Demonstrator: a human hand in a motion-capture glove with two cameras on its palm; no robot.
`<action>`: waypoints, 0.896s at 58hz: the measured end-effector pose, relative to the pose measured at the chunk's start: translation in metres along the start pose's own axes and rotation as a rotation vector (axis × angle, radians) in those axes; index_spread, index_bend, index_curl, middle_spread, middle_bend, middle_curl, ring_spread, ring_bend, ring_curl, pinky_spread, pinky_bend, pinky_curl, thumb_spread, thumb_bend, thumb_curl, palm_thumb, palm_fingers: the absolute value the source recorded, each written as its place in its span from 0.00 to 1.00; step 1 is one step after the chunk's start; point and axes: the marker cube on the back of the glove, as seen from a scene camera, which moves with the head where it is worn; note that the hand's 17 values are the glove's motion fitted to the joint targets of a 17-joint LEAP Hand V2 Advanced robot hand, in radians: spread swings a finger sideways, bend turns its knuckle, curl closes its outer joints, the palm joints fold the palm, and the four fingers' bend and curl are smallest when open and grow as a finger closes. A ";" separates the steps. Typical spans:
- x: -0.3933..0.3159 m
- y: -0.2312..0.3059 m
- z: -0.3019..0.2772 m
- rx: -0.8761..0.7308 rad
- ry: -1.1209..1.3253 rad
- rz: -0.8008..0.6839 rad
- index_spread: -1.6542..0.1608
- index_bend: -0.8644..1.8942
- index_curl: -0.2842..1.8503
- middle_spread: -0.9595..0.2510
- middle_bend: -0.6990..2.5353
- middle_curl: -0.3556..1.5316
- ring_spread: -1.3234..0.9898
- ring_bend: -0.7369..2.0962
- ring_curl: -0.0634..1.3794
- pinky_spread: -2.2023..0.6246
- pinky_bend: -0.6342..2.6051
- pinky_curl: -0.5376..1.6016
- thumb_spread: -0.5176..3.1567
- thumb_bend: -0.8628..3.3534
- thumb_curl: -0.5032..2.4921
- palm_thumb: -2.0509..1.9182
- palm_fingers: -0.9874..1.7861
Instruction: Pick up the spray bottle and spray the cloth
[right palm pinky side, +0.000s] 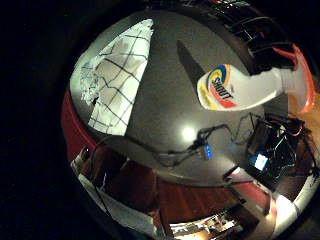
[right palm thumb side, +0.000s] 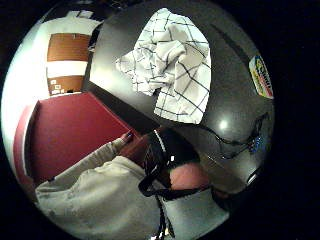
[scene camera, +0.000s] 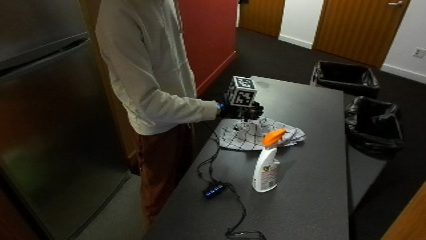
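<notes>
Spray bottle (scene camera: 265, 167) upright, orange nozzle toward cloth (scene camera: 256, 134).

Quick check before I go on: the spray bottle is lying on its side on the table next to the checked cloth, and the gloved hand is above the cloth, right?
Not quite. The spray bottle stands upright on the table, orange trigger on top, as the outside view shows. The rest holds: it is beside the checked cloth, and the gloved right hand is above the cloth.

Bare table (scene camera: 313, 165) lower right of frame, open room around the upright spray bottle (scene camera: 267, 167). Cloth (scene camera: 256, 134) lies just behind it; black cable (scene camera: 223, 192) with blue hub crosses the lower-left approach (low, flat on the tabletop).
</notes>
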 end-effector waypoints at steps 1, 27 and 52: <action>-0.003 -0.001 0.001 0.006 -0.001 0.002 0.80 0.37 0.15 0.76 0.27 0.21 0.56 0.33 0.06 0.80 0.31 0.29 0.25 0.26 0.20 0.62 0.39; 0.011 0.052 -0.016 0.368 -0.124 0.023 0.69 0.38 0.25 0.71 0.28 0.30 0.54 0.33 0.14 0.83 0.29 0.36 0.40 0.23 0.26 0.67 0.42; 0.135 0.112 -0.024 0.737 -0.387 0.300 0.71 0.36 0.25 0.72 0.28 0.34 0.52 0.35 0.20 0.82 0.30 0.39 0.41 0.20 0.29 0.69 0.43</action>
